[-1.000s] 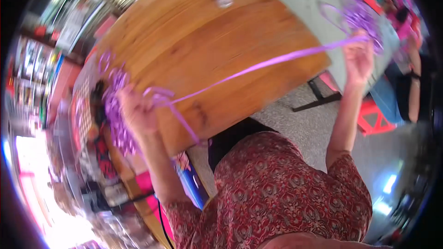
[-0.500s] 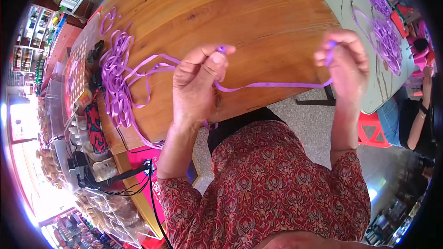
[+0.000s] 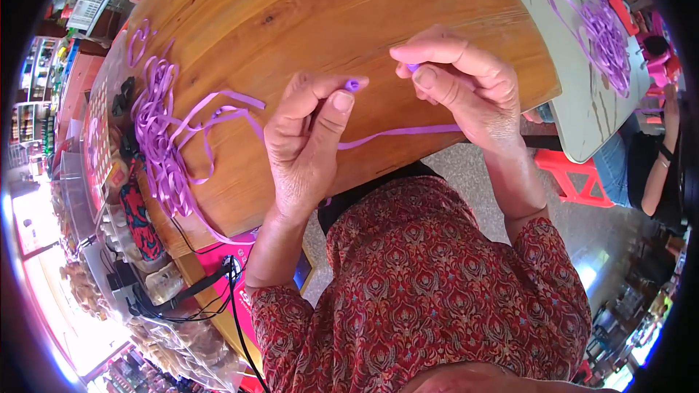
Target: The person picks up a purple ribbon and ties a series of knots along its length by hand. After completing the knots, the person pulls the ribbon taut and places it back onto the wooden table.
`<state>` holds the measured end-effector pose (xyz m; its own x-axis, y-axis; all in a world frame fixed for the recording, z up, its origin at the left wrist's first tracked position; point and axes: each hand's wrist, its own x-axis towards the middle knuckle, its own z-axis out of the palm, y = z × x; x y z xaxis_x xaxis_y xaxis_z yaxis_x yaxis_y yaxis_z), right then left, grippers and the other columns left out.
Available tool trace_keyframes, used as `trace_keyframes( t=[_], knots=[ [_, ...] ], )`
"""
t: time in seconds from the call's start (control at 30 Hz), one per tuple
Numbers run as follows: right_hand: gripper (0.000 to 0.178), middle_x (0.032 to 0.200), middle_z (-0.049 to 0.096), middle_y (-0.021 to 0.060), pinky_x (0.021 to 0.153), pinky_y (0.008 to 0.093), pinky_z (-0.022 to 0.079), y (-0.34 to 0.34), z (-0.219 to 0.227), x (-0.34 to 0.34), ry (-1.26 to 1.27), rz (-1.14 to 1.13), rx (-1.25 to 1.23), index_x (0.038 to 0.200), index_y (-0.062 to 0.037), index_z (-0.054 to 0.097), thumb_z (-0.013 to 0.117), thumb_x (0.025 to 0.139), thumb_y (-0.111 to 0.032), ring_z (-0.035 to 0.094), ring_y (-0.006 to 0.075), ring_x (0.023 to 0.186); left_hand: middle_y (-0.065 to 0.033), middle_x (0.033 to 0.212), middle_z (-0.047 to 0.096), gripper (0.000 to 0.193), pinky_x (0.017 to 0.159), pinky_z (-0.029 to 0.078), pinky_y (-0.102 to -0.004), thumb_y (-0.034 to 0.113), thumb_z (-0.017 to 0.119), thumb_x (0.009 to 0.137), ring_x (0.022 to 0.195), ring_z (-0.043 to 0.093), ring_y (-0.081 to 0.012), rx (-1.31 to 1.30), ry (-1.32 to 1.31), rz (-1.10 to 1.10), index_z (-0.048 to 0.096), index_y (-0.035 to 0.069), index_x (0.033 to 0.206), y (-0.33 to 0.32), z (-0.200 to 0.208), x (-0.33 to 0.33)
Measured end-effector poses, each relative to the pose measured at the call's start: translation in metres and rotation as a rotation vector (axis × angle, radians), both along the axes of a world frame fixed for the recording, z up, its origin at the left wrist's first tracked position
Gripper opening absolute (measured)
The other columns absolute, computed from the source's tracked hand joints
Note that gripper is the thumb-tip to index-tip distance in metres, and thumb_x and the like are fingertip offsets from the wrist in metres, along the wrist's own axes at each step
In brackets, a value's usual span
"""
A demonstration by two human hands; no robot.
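Observation:
My left hand (image 3: 302, 131) is closed in a pinch on a small purple roll of ribbon, whose coiled end peeks out between thumb and forefinger. My right hand (image 3: 466, 91), just to the right, also pinches a bit of purple ribbon; most of that piece is hidden by the fingers. A flat purple ribbon (image 3: 397, 132) runs slackly between the two hands. More of it lies in a tangled pile (image 3: 156, 138) at the left of the wooden table (image 3: 349, 14), with loose loops reaching toward my left hand.
A pale marbled table (image 3: 586, 120) adjoins on the right, bearing another purple ribbon heap (image 3: 608, 47). A red stool (image 3: 575, 178) and another person's arm (image 3: 659, 167) are beyond. Black cables (image 3: 233, 284) and a bright pink box (image 3: 218, 262) are at the lower left.
My right hand has moved left, much closer to my left hand, so the ribbon between them hangs slacker. The view has shifted slightly. Both hands keep their pinch.

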<state>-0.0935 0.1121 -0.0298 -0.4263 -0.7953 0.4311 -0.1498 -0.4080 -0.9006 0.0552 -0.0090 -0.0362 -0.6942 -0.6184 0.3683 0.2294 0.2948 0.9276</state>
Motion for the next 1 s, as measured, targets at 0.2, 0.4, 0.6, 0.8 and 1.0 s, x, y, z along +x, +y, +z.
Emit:
trace_keyframes(
  t=[0.2, 0.4, 0.6, 0.8, 1.0],
  knots=[
    [0.029, 0.093, 0.06, 0.0071, 0.07, 0.0207, 0.047, -0.001, -0.002, 0.012, -0.064, -0.063, 0.049, 0.11, 0.0001, 0.06, 0.062, 0.081, 0.006, 0.056, 0.0102, 0.082, 0.0003, 0.075, 0.05, 0.011, 0.061, 0.032, -0.0208, 0.0, 0.064, 0.083, 0.067, 0.039, -0.0083, -0.148, 0.055, 0.011, 0.066, 0.001, 0.094, 0.004, -0.006, -0.008],
    [0.027, 0.095, 0.06, 0.0086, 0.075, 0.0231, 0.047, -0.006, -0.016, 0.007, -0.052, -0.09, -0.076, 0.104, 0.0017, 0.061, 0.064, 0.078, 0.009, 0.057, 0.0129, 0.086, -0.0004, 0.073, 0.05, 0.015, 0.061, 0.034, -0.0216, -0.003, 0.066, 0.079, 0.067, 0.041, -0.0101, -0.208, 0.063, 0.058, 0.066, 0.001, 0.093, 0.004, -0.007, -0.012],
    [0.025, 0.096, 0.059, 0.0098, 0.077, 0.0245, 0.046, -0.01, -0.015, 0.011, 0.011, -0.049, -0.044, 0.1, 0.0024, 0.063, 0.064, 0.077, 0.01, 0.056, 0.0141, 0.089, -0.002, 0.071, 0.051, 0.015, 0.058, 0.035, -0.0234, -0.003, 0.067, 0.078, 0.065, 0.043, -0.0123, -0.306, 0.097, 0.092, 0.066, 0.0, 0.093, 0.002, -0.012, -0.015],
    [0.025, 0.095, 0.06, 0.0104, 0.075, 0.023, 0.047, -0.012, -0.017, 0.014, -0.064, -0.109, -0.051, 0.099, 0.0021, 0.063, 0.065, 0.076, 0.011, 0.057, 0.0138, 0.086, -0.0028, 0.071, 0.055, 0.019, 0.05, 0.035, -0.0254, -0.005, 0.07, 0.074, 0.058, 0.042, -0.0145, -0.496, 0.074, 0.1, 0.062, 0.002, 0.09, -0.003, -0.012, -0.014],
    [0.021, 0.091, 0.061, 0.0107, 0.068, 0.0224, 0.049, -0.012, -0.014, 0.009, 0.211, -0.148, -0.047, 0.092, 0.0021, 0.064, 0.067, 0.073, 0.01, 0.059, 0.0135, 0.079, -0.0036, 0.068, 0.054, 0.02, 0.047, 0.034, -0.026, -0.005, 0.07, 0.073, 0.055, 0.042, -0.0145, -0.487, 0.088, 0.102, 0.062, 0.004, 0.09, -0.004, -0.014, -0.013]
  ],
)
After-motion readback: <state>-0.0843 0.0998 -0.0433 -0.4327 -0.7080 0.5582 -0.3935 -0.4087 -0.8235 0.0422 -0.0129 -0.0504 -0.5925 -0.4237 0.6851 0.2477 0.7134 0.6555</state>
